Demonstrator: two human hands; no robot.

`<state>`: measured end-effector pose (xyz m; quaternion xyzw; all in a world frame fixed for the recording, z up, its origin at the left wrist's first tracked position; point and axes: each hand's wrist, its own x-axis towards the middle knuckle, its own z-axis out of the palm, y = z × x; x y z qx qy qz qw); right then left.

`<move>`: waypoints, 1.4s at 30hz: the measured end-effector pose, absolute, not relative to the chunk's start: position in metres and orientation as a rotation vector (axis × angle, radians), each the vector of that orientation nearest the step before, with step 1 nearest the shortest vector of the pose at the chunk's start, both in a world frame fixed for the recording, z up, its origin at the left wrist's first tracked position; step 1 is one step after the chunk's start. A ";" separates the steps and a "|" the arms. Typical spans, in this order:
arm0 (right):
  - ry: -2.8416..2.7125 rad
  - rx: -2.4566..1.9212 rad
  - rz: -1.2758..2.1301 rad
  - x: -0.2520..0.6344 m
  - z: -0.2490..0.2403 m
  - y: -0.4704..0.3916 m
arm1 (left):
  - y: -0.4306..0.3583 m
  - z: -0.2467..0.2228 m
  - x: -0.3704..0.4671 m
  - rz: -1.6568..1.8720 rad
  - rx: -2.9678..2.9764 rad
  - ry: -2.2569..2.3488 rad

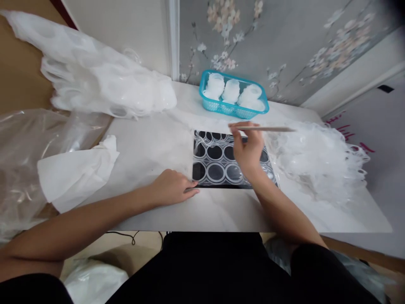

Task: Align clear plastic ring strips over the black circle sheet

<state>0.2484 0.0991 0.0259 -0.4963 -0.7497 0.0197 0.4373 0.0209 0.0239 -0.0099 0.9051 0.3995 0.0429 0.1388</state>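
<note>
A clear plastic sheet (216,172) with rows of pale rings lies over a black board (221,185) on the table. At the sheet's lower left corner, my left hand (172,187) has its thumb and index finger closed about the edge, the other fingers curled. My right hand (249,150) is above the sheet's upper right part and hides some rings there. Pinched in its fingers is a thin, light brown stick (272,129), held nearly level and pointing right; its exact kind cannot be made out.
Behind the sheet stands a blue basket (204,101) with stacked white translucent discs. A heap of cut-out plastic webbing (319,162) covers the table's right side. Bundled perforated sheets (107,80), a white cloth or paper (77,175) and clear plastic wrap (25,164) lie left.
</note>
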 end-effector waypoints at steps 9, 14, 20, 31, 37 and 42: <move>-2.063 -1.270 0.723 0.284 -0.016 0.022 | 0.017 -0.018 0.032 0.550 2.969 0.997; -2.020 -1.292 0.751 0.284 -0.028 0.017 | 0.015 -0.017 0.047 0.392 2.994 1.038; -1.997 -1.311 0.706 0.281 -0.028 0.019 | 0.018 -0.021 0.053 0.329 2.986 1.042; -2.298 -1.165 0.163 0.276 -0.029 0.007 | 0.022 -0.021 0.057 0.350 2.763 1.034; -2.410 -1.089 -0.158 0.278 -0.018 0.042 | 0.027 -0.013 0.062 0.364 2.648 1.019; -1.733 -1.400 -0.133 0.304 0.002 0.083 | 0.028 -0.012 0.062 0.352 2.643 1.023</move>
